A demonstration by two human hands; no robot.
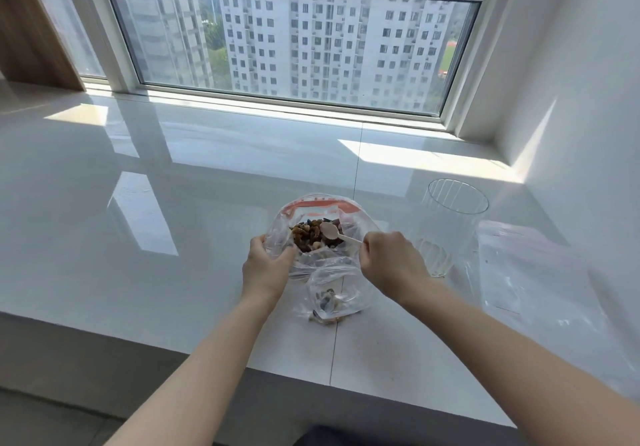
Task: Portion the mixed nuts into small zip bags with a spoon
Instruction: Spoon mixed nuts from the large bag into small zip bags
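Observation:
A large clear bag (294, 215) with an orange zip strip stands open on the white counter, and mixed nuts (310, 236) show inside it. My left hand (266, 265) grips the bag's near left edge. My right hand (391, 262) pinches the handle of a pale spoon (332, 232). The spoon's bowl lies over the nuts and looks empty. Just in front of the big bag sits a small clear zip bag (341, 293) with a few nuts at its bottom.
A clear ribbed glass (450, 223) stands to the right of my right hand. Flat clear zip bags (530, 272) lie further right, near the wall. The counter's front edge (242, 369) runs close below the small bag. A window spans the back.

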